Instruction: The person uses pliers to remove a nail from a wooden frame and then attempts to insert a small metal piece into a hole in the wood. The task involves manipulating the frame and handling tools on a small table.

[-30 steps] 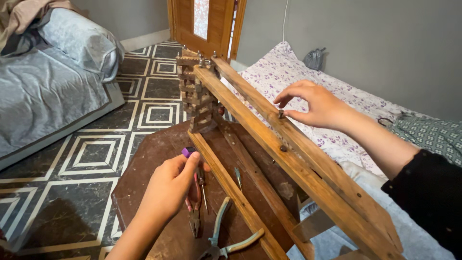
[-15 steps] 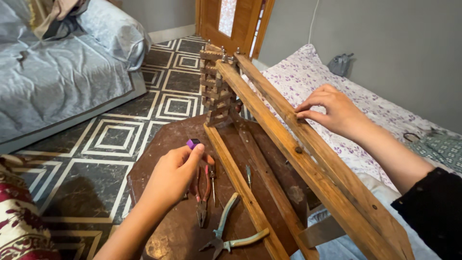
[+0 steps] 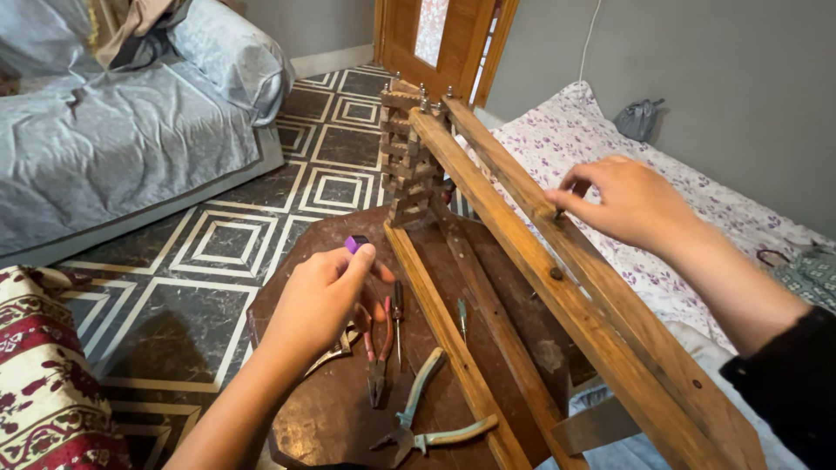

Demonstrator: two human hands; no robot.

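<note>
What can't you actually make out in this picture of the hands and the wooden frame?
- Small purple object, head view: the left hand covers most of it, so its kind is unclear.
- Right hand fingertips on the wooden frame: too small to tell what they pinch.
- Red-handled pliers: upper part hidden behind the left hand.
- Frame's lower end: cut off by the bottom edge.
</note>
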